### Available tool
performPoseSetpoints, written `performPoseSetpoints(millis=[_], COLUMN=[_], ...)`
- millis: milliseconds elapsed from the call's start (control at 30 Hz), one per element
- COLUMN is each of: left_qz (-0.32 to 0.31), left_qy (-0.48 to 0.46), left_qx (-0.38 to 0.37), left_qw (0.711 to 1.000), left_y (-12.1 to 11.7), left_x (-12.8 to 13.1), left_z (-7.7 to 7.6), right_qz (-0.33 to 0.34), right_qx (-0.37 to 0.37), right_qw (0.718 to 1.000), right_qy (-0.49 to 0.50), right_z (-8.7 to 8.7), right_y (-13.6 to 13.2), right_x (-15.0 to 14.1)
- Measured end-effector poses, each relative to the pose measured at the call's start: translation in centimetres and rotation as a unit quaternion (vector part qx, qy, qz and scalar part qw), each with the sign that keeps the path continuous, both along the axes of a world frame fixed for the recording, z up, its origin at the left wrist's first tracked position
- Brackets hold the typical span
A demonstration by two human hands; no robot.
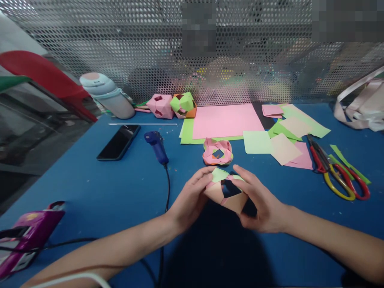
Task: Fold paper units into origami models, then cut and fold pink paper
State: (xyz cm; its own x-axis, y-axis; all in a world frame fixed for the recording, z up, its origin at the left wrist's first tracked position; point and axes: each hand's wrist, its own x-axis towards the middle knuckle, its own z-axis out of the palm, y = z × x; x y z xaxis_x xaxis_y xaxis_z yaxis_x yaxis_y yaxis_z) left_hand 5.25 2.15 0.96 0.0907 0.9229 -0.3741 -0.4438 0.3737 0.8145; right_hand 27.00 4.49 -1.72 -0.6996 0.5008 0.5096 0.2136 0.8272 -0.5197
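Observation:
Between my two hands is a folded paper ball [214, 191] in peach, pale green and pink, with an opening on its near side. My left hand [192, 196] grips its left side, thumb near the green flap at the top. On the right, my right hand [264, 202] holds it with the fingers at the top and thumb low on the side. Just beyond them a pink folded paper ring [208, 154] lies on the blue table [126, 200]. The far side of the ball is hidden.
A blue glue gun [157, 148] with a cord and a phone [119, 143] lie left. Finished paper balls [162, 107], a bottle [111, 100] and paper sheets [226, 120] are at the back. Paper squares [257, 143] and scissors [337, 176] lie right; a purple pouch [33, 228] is front left.

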Motion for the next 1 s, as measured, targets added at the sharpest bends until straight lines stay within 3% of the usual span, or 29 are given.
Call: performPoseSetpoints(millis=[567, 1000], left_qz=[-0.028, -0.053], left_qy=[-0.008, 0.06], left_qx=[-0.048, -0.019], left_qw=[0.998, 0.997], left_y=[-0.41, -0.62], left_x=[0.33, 0.24], left_z=[-0.08, 0.24], right_qz=[-0.011, -0.018], right_qx=[-0.046, -0.024], right_qw=[0.998, 0.997], right_qy=[-0.047, -0.075], right_z=[-0.38, -0.41], right_y=[-0.2, -0.13], right_x=[0.02, -0.07])
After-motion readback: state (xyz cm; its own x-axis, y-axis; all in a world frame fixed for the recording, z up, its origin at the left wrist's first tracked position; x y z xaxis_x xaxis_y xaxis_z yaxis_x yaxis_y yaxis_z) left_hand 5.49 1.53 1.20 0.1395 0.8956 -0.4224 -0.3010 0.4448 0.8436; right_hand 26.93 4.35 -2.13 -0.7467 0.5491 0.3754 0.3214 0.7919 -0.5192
